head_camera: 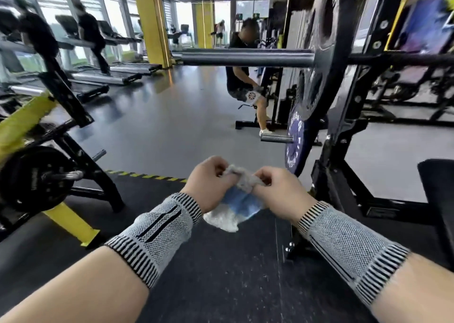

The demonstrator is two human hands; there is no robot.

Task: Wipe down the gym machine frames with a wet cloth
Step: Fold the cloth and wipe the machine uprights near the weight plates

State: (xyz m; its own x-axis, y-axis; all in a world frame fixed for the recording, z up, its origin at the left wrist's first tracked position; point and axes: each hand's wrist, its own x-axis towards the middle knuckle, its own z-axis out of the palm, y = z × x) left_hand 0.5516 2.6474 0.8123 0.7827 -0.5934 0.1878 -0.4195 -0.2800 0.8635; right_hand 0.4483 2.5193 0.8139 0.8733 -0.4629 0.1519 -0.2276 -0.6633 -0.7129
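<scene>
- We stand on a dark rubber gym floor (172,131), with a strip of yellow-and-black hazard tape (147,176) crossing it ahead of us, yellow pillars (151,20) behind, and treadmills (103,74) lined up along the windows on the left.
- Both our hands meet in the lower middle of the view, over the floor, with the cloth (235,200) bunched between them; it is grey-white with a blue patch and its loose end hangs below our wrists.
- Our left hand (208,182) has its fingers curled onto the upper left edge of the cloth, gripping it.
- Our right hand (280,190) pinches the cloth's upper right part with curled fingers.
- Grey knitted wrist sleeves (159,229) with black-striped cuffs cover both forearms.
- To our right rises the black machine frame (344,116), near the hands but not touched by them or the cloth.
- A barbell (245,57) lies across it at the top, carrying a black weight plate (326,50); a blue plate (294,145) sits lower on a peg.
- Another person (243,77) bends over equipment in the middle distance.
</scene>
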